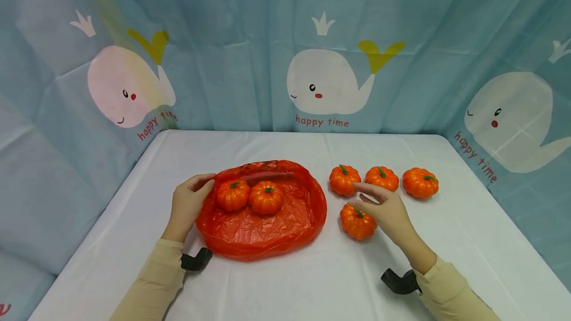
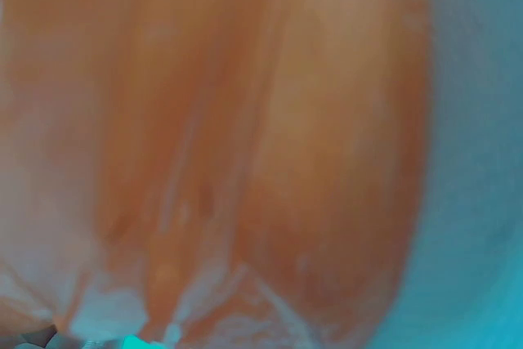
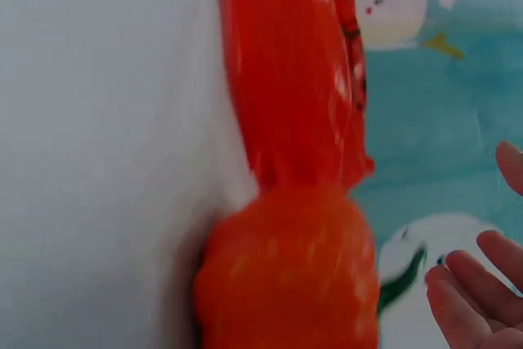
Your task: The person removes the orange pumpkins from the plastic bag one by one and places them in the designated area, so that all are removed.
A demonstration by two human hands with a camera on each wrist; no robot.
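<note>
A red plastic bag (image 1: 263, 241) lies spread on the table with its mouth up, and two small orange pumpkins (image 1: 266, 198) sit inside at its left. My left hand (image 1: 189, 204) pinches the bag's left rim between thumb and fingers. In the left wrist view, the red plastic (image 2: 327, 161) fills most of the picture, blurred. My right hand (image 1: 388, 212) hovers over a near pumpkin (image 1: 357, 224) right of the bag, its fingers apart and holding nothing. In the right wrist view, that hand's fingers (image 3: 466, 304) are spread beside a pumpkin (image 3: 286, 275) with a green stem.
Behind the near pumpkin, a row of three more stands: a left pumpkin (image 1: 343, 178), a middle pumpkin (image 1: 379, 177) and a right pumpkin (image 1: 420, 183). A white cloth covers the table (image 1: 285, 286). A blue curtain (image 1: 250, 63) with whale prints hangs behind it.
</note>
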